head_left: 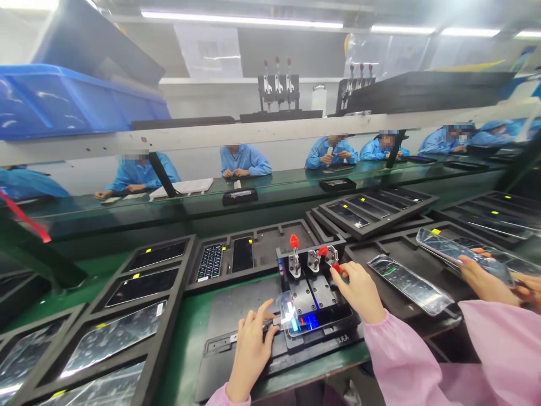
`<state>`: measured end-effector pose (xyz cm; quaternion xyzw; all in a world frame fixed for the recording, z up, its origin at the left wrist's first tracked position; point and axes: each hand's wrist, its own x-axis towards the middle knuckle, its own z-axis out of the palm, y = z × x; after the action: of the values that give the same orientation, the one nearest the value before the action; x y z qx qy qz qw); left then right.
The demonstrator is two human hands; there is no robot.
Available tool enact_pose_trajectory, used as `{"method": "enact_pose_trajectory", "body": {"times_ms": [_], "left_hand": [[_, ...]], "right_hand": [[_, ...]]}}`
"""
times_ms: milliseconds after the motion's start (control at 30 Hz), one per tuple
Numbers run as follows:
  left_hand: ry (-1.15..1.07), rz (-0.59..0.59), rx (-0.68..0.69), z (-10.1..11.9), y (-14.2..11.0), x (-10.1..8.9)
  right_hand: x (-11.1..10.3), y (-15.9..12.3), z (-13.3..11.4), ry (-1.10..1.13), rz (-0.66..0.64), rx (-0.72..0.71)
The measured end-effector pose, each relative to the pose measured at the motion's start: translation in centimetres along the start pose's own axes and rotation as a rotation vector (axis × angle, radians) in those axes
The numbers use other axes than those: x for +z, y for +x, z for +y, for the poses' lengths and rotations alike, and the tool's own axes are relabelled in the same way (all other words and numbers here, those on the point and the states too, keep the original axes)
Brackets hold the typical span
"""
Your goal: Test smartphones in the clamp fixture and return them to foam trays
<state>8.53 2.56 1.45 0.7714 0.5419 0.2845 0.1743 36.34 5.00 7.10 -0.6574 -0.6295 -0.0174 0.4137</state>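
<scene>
In front of me stands a black test fixture (291,349) with three red-tipped toggle clamps. A glass screen panel (319,321) lies in it, lit with blue and red patches. My right hand (359,290) is closed round the red clamp handle (335,269) at the fixture's right. The other two clamps have their red tips (295,242) raised or tilted. My left hand (253,338), fingers apart, rests at the fixture's left edge near the panel, beside a flat black plate (228,307); no object shows in it.
Black foam trays (169,282) with screens flank the fixture at left. More trays (376,208) stand behind and right. A co-worker's hand (482,276) holds a screen panel (460,251) at right. Across the line, people in blue sit at a green bench (194,197). A blue bin (76,101) stands on the shelf.
</scene>
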Motion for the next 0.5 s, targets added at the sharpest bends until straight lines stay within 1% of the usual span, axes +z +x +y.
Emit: {"method": "enact_pose_trajectory", "body": {"times_ms": [67,133,233,300,333,400,500], "left_hand": [[-0.004,0.000,-0.005,0.0,0.0,0.0],[-0.006,-0.003,-0.002,0.1,0.0,0.0],[0.009,0.003,0.012,0.6,0.1,-0.1],[0.034,0.005,0.020,0.8,0.2,-0.2],[0.051,0.003,0.023,0.9,0.1,-0.4],[0.091,-0.003,0.018,0.5,-0.1,-1.1],[0.180,0.010,-0.035,-1.4,-1.3,-3.0]], "right_hand": [[-1.0,0.0,-0.9,0.030,0.024,0.019],[-2.8,0.0,-2.2,0.118,0.085,0.056],[-5.8,0.4,-4.1,0.358,0.282,0.065],[-7.3,0.3,-5.0,0.456,0.420,0.046],[-7.8,0.0,-5.3,0.468,0.474,0.048],[-8.3,-1.0,-5.5,0.457,0.527,0.066],[-7.9,-3.4,-5.1,0.441,0.555,0.084]]}}
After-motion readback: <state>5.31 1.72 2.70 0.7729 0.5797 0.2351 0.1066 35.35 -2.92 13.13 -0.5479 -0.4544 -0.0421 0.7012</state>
